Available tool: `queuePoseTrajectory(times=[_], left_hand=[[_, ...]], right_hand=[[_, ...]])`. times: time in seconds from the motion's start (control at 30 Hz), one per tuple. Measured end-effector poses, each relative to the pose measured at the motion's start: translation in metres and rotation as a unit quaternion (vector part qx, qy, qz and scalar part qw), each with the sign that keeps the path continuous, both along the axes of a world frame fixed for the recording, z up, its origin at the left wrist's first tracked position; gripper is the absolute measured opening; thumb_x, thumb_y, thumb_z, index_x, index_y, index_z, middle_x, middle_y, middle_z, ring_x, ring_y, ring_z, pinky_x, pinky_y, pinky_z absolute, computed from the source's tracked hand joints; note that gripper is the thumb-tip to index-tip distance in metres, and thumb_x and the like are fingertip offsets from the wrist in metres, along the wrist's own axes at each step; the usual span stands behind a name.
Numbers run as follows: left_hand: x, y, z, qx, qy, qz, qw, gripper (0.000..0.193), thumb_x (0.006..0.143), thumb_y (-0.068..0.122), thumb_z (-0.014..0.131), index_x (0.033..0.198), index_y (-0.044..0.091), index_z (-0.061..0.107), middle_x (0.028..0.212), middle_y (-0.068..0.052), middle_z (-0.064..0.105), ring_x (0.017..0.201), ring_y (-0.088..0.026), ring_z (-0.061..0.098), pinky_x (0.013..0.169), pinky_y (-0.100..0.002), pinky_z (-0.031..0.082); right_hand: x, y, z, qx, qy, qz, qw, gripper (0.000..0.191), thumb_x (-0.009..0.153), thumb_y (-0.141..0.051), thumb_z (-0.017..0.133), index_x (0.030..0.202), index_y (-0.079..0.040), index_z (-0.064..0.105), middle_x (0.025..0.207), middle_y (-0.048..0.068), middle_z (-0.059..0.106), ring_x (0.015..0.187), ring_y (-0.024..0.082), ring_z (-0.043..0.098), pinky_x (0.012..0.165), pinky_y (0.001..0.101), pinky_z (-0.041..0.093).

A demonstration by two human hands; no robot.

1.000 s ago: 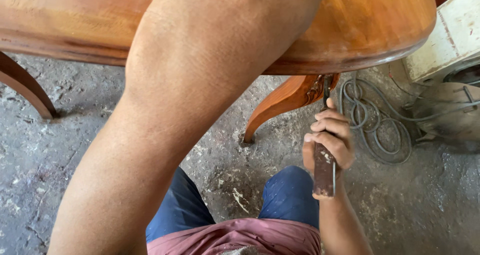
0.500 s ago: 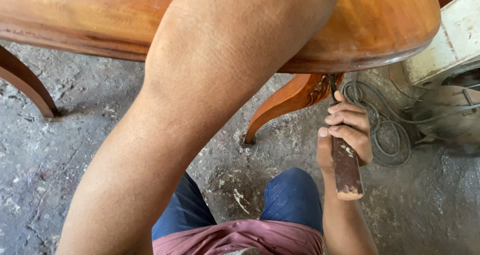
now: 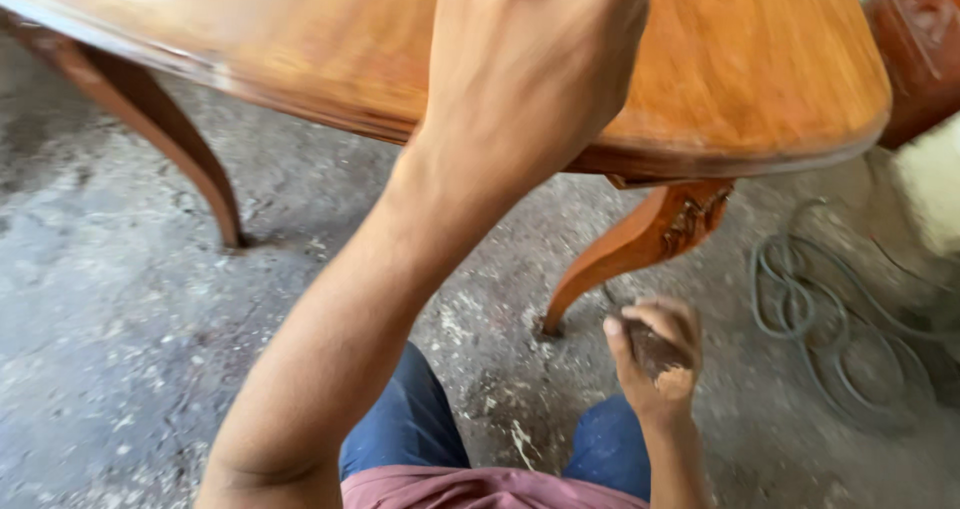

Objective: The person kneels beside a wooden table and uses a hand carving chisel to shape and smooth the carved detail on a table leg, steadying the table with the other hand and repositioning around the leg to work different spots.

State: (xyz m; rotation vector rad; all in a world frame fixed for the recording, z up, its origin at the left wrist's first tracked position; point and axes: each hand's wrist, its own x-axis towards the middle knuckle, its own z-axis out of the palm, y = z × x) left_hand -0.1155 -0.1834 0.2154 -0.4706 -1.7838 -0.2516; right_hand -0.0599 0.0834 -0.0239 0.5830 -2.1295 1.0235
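My left hand (image 3: 535, 64) is raised close to the camera over the polished wooden table top (image 3: 760, 79); its fingers run out of the top of the frame, so what it holds is hidden. My right hand (image 3: 655, 354) is low beside my knee, closed on a brown wooden tool handle (image 3: 660, 359). It is just below the carved curved table leg (image 3: 640, 244). The view is blurred.
A second curved table leg (image 3: 170, 134) stands at the left. A coil of grey-green cable (image 3: 830, 319) lies on the dusty concrete floor (image 3: 130, 349) at the right. A dark red carved piece of furniture (image 3: 920, 39) is at the top right.
The view has swung and blurred. My left arm has shifted so the hand now shows over the table top. My right hand with the tool has dropped lower, away from the carved leg.
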Motion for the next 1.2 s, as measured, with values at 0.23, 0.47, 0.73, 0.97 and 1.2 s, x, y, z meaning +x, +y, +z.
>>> queuePoseTrajectory(times=[0.23, 0.47, 0.73, 0.97, 1.2], left_hand=[[0.075, -0.037, -0.107, 0.083, -0.006, 0.066, 0.994, 0.047, 0.084, -0.008, 0.066, 0.130, 0.002, 0.062, 0.138, -0.024, 0.059, 0.133, -0.043, 0.055, 0.111, -0.059, 0.041], [0.115, 0.057, -0.182, 0.059, -0.222, -0.156, 0.961, 0.060, 0.071, 0.008, 0.077, 0.127, 0.006, 0.058, 0.130, -0.019, 0.059, 0.128, -0.038, 0.056, 0.112, -0.060, 0.035], [0.095, 0.028, -0.170, -0.075, -0.289, -0.118, 0.947, 0.020, 0.099, 0.024, 0.066, 0.109, 0.008, 0.058, 0.093, -0.007, 0.060, 0.085, -0.022, 0.060, 0.073, -0.038, 0.049], [0.088, -0.014, -0.110, -0.081, -0.198, -0.077, 0.974, 0.022, 0.093, 0.023, 0.067, 0.108, 0.010, 0.061, 0.099, -0.007, 0.063, 0.093, -0.024, 0.062, 0.080, -0.039, 0.050], [0.091, -0.032, -0.096, 0.177, 0.018, -0.096, 0.979, 0.044, 0.097, 0.007, 0.069, 0.137, 0.004, 0.052, 0.125, -0.013, 0.058, 0.126, -0.031, 0.055, 0.110, -0.046, 0.046]], right_hand=[[0.027, 0.037, -0.052, -0.100, -0.191, -0.063, 0.974, 0.016, 0.086, -0.014, 0.082, 0.090, 0.000, 0.075, 0.077, 0.010, 0.072, 0.065, 0.016, 0.067, 0.063, 0.0304, 0.053], [0.021, 0.027, -0.047, -0.221, -0.210, 0.076, 0.949, 0.028, 0.091, -0.013, 0.074, 0.112, 0.005, 0.067, 0.101, 0.015, 0.074, 0.090, 0.021, 0.074, 0.079, 0.0320, 0.063], [0.022, 0.037, 0.074, 0.087, -0.208, 0.209, 0.952, 0.051, 0.069, -0.029, 0.080, 0.114, -0.007, 0.070, 0.105, 0.010, 0.074, 0.093, 0.023, 0.076, 0.087, 0.0377, 0.063], [0.037, -0.052, 0.174, 0.514, 0.178, -0.004, 0.839, 0.060, 0.086, -0.030, 0.077, 0.140, -0.003, 0.067, 0.096, 0.009, 0.066, 0.078, 0.022, 0.070, 0.069, 0.0341, 0.061], [0.061, -0.135, 0.255, 0.553, 0.372, -0.031, 0.745, 0.043, 0.084, -0.022, 0.068, 0.126, -0.017, 0.074, 0.074, 0.003, 0.052, 0.065, 0.018, 0.061, 0.059, 0.0309, 0.056]])
